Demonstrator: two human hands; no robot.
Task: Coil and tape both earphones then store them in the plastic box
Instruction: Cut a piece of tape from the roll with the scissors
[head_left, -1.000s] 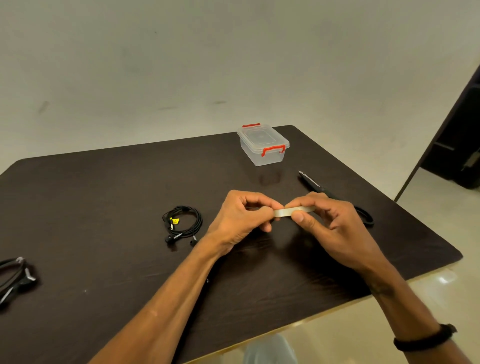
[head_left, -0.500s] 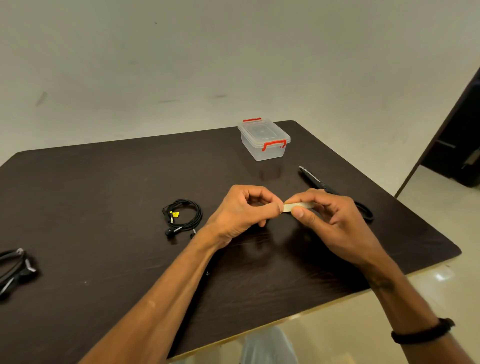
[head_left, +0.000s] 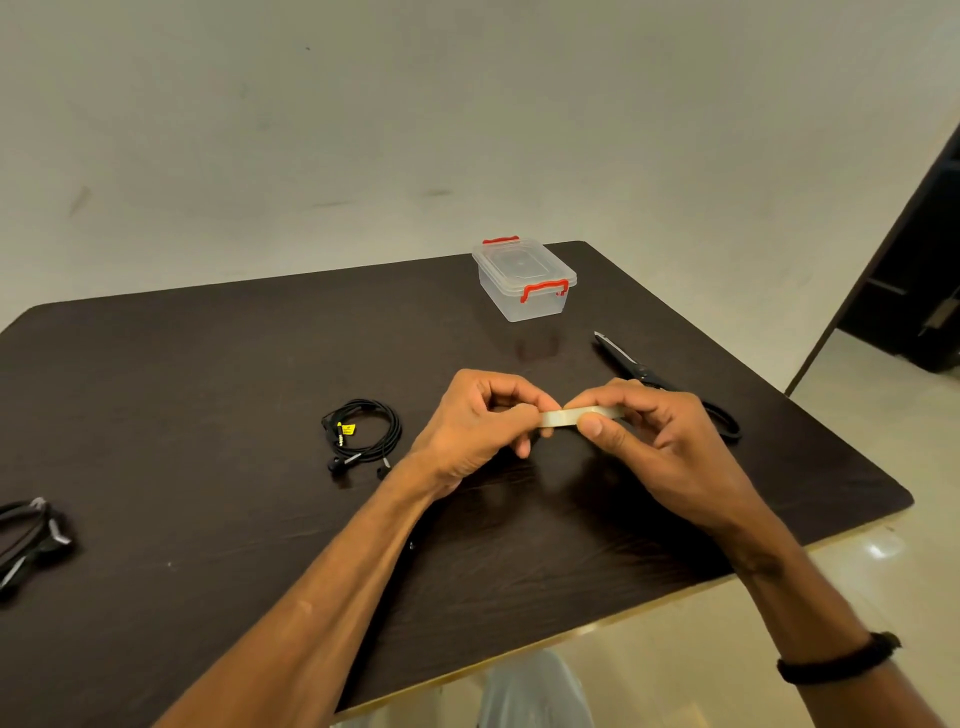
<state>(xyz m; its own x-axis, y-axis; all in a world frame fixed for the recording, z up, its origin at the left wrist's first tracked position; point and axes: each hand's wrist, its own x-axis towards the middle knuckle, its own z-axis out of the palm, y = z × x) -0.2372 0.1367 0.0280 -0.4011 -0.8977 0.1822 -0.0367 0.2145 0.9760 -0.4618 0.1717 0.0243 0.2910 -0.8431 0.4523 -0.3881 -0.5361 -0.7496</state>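
Above the dark bench (head_left: 208, 374), the left hand (head_left: 475, 426) and right hand (head_left: 657, 441) pinch a strip of clear tape (head_left: 563, 417) between thumb and fingers. One coiled earphone (head_left: 363, 434) lies left of the hands, another earphone (head_left: 28, 540) at the left edge. The closed plastic box (head_left: 524, 280) stands far back.

No legible text anywhere.

Both arms are reaching up from the bottom of the frame to the middle. The left hand (head_left: 475, 421) and right hand (head_left: 660, 441) are meeting there, fingers curled, each pinching one end of the tape (head_left: 569, 417) between them.
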